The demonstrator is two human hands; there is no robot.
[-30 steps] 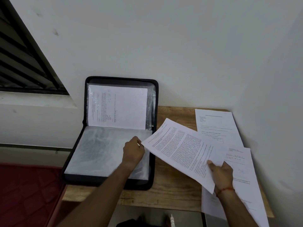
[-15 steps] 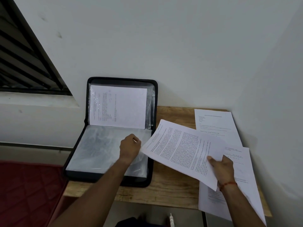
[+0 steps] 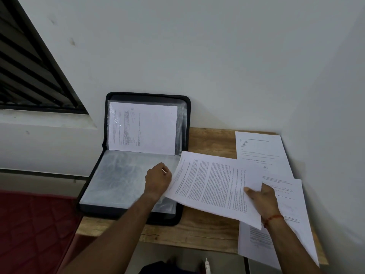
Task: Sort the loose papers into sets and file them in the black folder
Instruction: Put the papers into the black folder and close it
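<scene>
The black folder [image 3: 178,218] lies open on the wooden table [image 3: 201,234], its lid leaning on the wall with a printed sheet [image 3: 146,129] in a clear sleeve. An empty clear sleeve [image 3: 118,178] covers the lower half. My left hand [image 3: 158,179] rests on that sleeve's right edge, fingers curled at the plastic. My right hand [image 3: 261,200] pinches a densely printed paper [image 3: 213,184] held above the table, its left edge overlapping the folder beside my left hand.
Two more loose sheets lie on the table's right side: one at the back [image 3: 260,153], one at the front [image 3: 292,230] overhanging the edge. White walls close in behind and at right. A red mattress [image 3: 33,230] lies lower left, below a barred window [image 3: 29,76].
My right hand has carried the printed paper leftward, its edge now over the folder's right side. My left hand shifted slightly on the sleeve's edge.
</scene>
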